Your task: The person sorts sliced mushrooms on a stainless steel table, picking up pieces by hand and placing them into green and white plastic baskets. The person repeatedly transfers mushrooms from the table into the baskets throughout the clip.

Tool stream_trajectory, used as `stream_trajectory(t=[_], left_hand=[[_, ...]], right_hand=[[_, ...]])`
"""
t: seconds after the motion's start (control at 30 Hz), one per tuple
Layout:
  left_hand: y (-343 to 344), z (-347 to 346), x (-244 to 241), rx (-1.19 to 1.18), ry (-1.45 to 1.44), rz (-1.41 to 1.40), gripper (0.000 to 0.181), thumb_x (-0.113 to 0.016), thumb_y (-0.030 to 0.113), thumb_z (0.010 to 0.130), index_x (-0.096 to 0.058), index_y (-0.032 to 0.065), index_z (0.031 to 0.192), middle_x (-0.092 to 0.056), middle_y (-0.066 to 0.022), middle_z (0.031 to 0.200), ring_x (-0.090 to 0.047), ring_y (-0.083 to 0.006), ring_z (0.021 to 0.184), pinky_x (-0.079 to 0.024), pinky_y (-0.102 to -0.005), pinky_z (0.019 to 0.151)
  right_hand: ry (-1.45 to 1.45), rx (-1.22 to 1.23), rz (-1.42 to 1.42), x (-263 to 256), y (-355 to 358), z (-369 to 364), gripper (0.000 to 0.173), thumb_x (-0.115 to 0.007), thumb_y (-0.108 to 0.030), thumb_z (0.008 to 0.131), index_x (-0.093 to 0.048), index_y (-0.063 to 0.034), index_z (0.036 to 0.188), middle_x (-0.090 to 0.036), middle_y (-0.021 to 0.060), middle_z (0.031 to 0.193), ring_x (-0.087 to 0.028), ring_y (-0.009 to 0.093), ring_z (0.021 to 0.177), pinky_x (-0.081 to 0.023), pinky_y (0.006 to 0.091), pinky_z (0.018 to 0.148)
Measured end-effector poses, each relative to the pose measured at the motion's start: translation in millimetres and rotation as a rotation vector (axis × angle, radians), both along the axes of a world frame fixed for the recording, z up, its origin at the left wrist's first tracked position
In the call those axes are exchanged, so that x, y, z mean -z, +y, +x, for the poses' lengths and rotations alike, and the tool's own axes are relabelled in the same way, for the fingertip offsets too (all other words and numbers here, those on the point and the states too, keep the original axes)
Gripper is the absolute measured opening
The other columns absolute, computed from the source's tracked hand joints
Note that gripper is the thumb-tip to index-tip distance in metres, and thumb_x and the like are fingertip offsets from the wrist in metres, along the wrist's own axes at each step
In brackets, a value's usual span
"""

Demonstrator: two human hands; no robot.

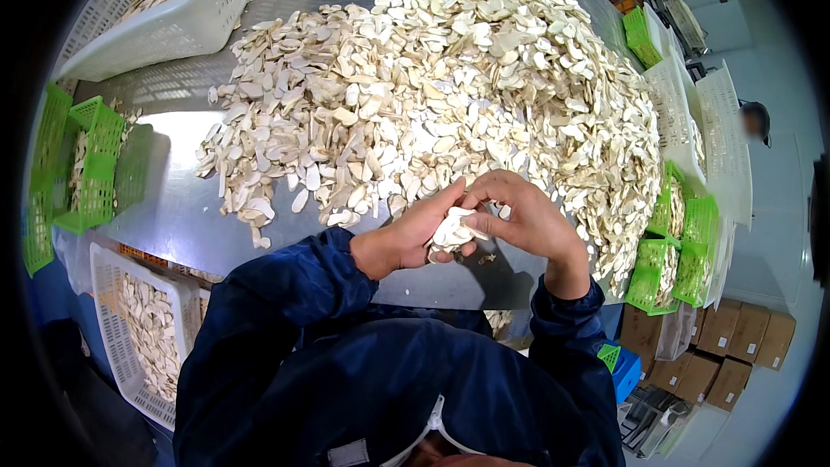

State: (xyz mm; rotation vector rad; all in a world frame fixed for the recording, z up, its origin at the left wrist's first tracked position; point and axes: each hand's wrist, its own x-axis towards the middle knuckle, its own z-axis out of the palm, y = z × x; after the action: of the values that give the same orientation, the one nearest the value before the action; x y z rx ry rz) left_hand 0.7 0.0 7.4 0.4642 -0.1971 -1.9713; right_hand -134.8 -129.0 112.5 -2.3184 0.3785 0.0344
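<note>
A broad heap of pale, dried slices (389,110), perhaps mushroom or root, spreads over a metal table (194,233). Close to the table's near edge, my left hand (405,230) cups a small bunch of such slices (452,230), palm up. My right hand (525,214) is bent over the same bunch, with its thumb and fingers on the slices at the right side. A few small fragments (486,259) lie on the metal just right of the bunch. The near edge of the heap lies just beyond both hands.
A large white perforated crate (175,29) with slices stands at the upper left, and a green basket (97,162) at the left edge. Below left is another white crate (107,311) of slices. Green baskets (648,272) line the right; cardboard boxes (720,331) and a person's head (755,122) are beyond.
</note>
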Motion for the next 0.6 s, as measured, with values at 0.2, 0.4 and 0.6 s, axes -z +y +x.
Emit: stream_trajectory(t=[0.2, 0.4, 0.6], left_hand=[[1, 4, -1, -0.004, -0.002, -0.004, 0.056, -0.03, 0.061, 0.107, -0.059, 0.0128, 0.107, -0.064, 0.0, 0.08, -0.066, -0.0095, 0.061, -0.041, -0.0193, 0.035], [0, 2, -5, 0.007, -0.006, 0.037, 0.049, -0.037, 0.048, 0.108, -0.065, 0.0089, 0.1, -0.064, -0.0057, 0.084, -0.062, -0.0145, 0.062, -0.036, -0.0211, 0.035], [-2, 1, -4, 0.019, 0.046, 0.026, 0.052, -0.035, 0.05, 0.108, -0.065, 0.0076, 0.1, -0.065, -0.0065, 0.083, -0.062, -0.015, 0.063, -0.036, -0.0208, 0.035]], right_hand=[[0.015, 0.048, 0.172, -2, -10, 2, 0.009, -0.073, -0.011, 0.093, -0.068, -0.0043, 0.096, -0.068, 0.0026, 0.093, -0.061, 0.015, 0.086, -0.048, 0.0288, 0.079], [-0.029, 0.318, 0.255, 18, -32, 31, 0.019, -0.068, -0.016, 0.099, -0.068, -0.0018, 0.111, -0.062, -0.0033, 0.087, -0.055, 0.007, 0.081, -0.048, 0.0263, 0.074], [-0.134, 0.387, -0.433, 60, -61, 83, 0.021, -0.07, -0.021, 0.094, -0.072, -0.0072, 0.11, -0.068, 0.0116, 0.091, -0.066, 0.024, 0.082, -0.052, 0.0342, 0.074]])
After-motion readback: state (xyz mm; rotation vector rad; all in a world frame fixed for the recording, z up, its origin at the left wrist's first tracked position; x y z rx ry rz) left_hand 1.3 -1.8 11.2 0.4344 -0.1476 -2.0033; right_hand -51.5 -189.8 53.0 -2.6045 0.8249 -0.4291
